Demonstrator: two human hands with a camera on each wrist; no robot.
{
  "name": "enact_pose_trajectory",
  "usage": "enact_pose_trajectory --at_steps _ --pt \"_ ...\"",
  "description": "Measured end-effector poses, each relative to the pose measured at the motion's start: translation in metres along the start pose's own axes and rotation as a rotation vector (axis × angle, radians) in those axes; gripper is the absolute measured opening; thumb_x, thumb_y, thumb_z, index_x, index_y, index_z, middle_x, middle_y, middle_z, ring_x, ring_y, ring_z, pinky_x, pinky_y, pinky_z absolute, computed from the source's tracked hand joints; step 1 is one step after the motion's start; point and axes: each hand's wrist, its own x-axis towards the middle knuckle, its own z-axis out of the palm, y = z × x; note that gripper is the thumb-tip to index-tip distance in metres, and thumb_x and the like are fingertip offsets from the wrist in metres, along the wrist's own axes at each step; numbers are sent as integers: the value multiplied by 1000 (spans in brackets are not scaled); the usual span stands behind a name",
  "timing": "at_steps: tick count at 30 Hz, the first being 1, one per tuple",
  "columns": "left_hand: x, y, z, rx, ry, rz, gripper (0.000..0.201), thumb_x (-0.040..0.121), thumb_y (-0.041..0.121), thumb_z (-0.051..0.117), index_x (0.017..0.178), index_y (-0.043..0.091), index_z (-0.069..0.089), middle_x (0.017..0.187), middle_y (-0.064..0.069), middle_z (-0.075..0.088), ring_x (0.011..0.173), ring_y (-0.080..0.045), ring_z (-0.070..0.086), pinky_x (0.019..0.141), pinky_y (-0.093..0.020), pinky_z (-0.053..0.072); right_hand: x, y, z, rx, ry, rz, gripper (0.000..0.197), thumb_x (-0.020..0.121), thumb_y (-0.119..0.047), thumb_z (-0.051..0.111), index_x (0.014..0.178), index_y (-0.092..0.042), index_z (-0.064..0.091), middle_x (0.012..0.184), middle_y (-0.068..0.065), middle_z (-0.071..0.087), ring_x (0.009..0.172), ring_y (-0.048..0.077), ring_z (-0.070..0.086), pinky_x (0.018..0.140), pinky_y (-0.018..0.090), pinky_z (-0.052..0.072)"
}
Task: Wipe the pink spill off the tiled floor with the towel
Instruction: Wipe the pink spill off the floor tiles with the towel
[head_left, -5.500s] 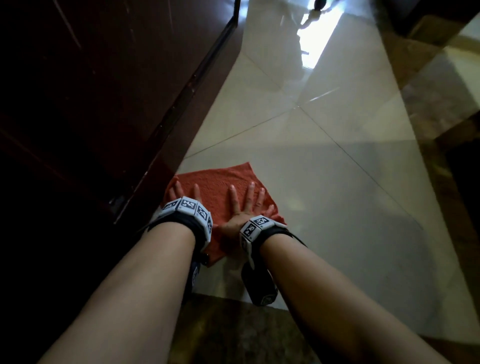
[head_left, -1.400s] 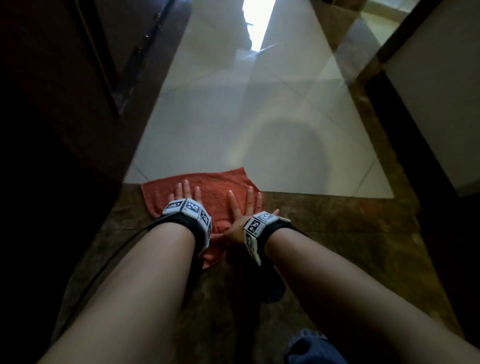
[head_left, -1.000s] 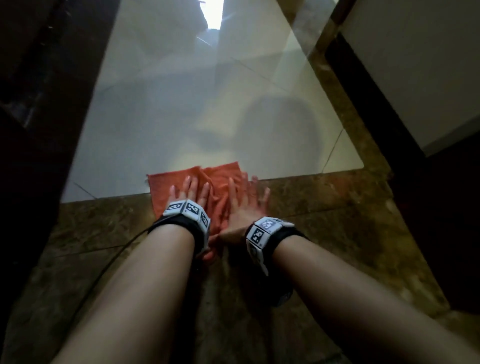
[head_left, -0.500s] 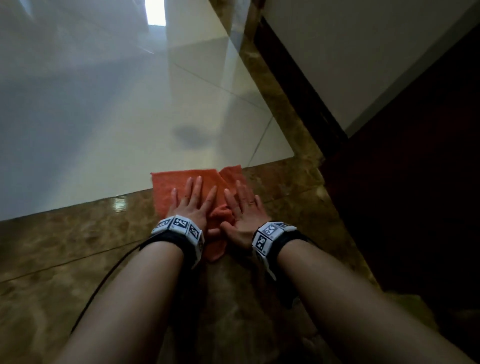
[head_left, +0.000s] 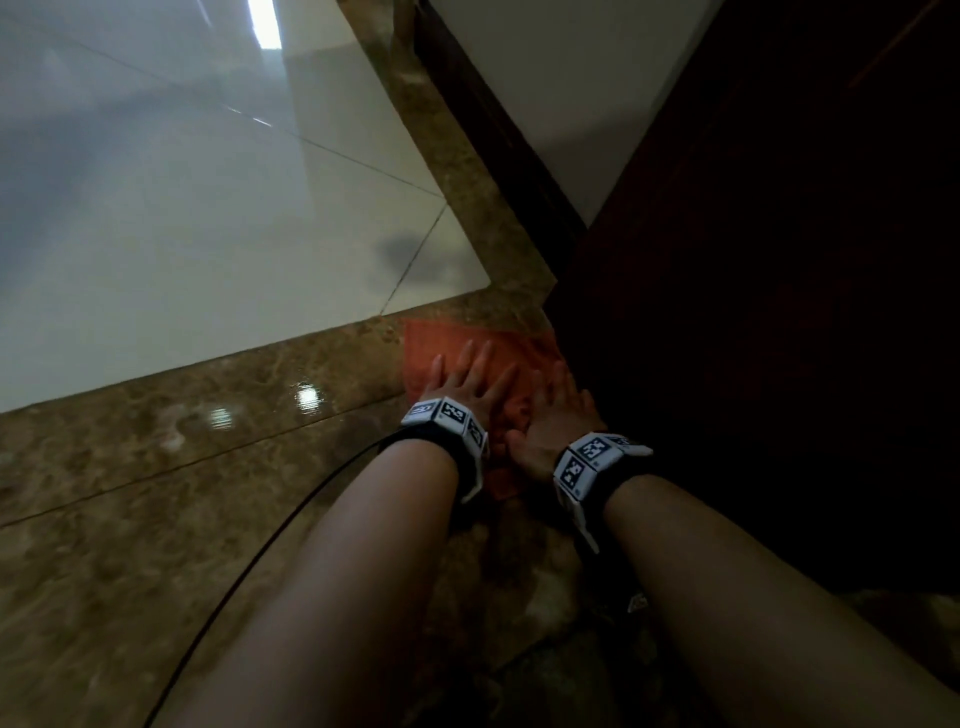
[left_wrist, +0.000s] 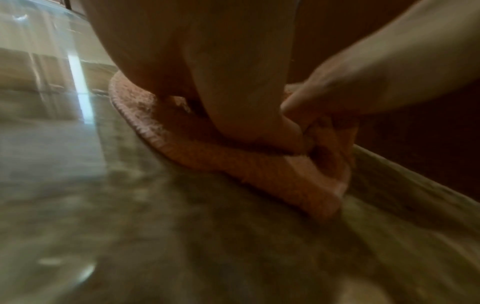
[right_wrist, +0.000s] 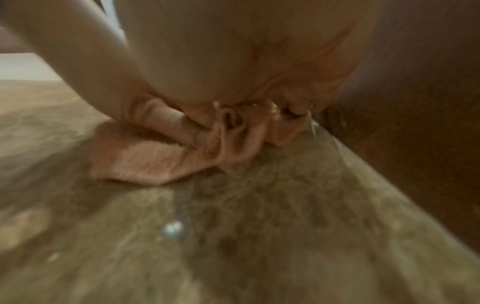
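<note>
- One orange towel (head_left: 441, 343) lies flat on the brown marbled border strip (head_left: 208, 467) of the floor, at the corner where the pale tiles (head_left: 208, 234) end, its right edge up against the dark wooden panel (head_left: 779, 312).
- Towel is bunched into folds between the two hands; clearest in the right wrist view (right_wrist: 161, 162), also in the left wrist view (left_wrist: 259, 170).
- Left hand (head_left: 467, 384) grip: wide open, fingers straight and spread, palm pressed down on the towel's left half. Nothing curled round the cloth.
- Left wrist view: heel of the palm (left_wrist: 233, 82) and thumb sit on the cloth; image is blurred.
- Right hand (head_left: 556, 415) grip: also open, fingers straight and close together, lying on the towel's right half next to the dark panel; thumb points toward the left hand.
- Right wrist view: palm (right_wrist: 246, 51) presses on the crumpled folds; blurred, finger detail unclear.
- Hands are just beside each other, thumbs near; cannot tell if they touch.
- Pink spill: cannot make it out in any view.
- Both wrists carry black bands with white marker blocks (head_left: 592, 457).
- Thin black cable (head_left: 270, 535) runs back from the left wrist across the floor.
- Border strip is glossy, with small light glints (head_left: 306, 400) left of the towel.
- Dark smudge-like patch (head_left: 400, 254) sits on the pale tile near the corner; cannot tell if shadow or mark.
- White wall (head_left: 571, 78) with dark skirting (head_left: 493, 130) runs along the upper right.
</note>
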Motion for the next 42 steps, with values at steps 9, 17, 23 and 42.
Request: enact_pose_trajectory --at_steps 9,17,23,42 --pt "11 -23 -14 -43 13 -105 84 95 46 45 152 25 -13 157 -9 -26 145 -29 -21 117 -48 -5 25 -26 -1 349 31 80 80 96 -56 32 154 -23 -12 159 8 -25 147 25 -20 119 43 -8" --pt "18 -42 -3 -31 144 -129 112 74 72 53 151 27 -14 157 -6 -25 145 -26 -22 115 -48 -10 51 -21 21 222 275 -21 68 95 -58 34 153 -36 7 161 4 -18 147 23 -16 119 41 -8" --pt "11 -37 -2 -39 136 -157 109 75 75 48 151 28 -15 157 -5 -25 145 -26 -22 115 -48 -12 55 -17 20 220 283 -23 70 93 -62 34 152 -39 6 161 2 -17 148 22 -16 119 40 -7" --pt "-195 -165 70 -215 43 -469 105 80 70 51 152 28 -12 157 -10 -24 146 -28 -19 121 -44 0 -14 -218 41 112 34 -291 72 93 -65 30 148 -49 -13 152 2 -39 140 30 -34 111 50 -20"
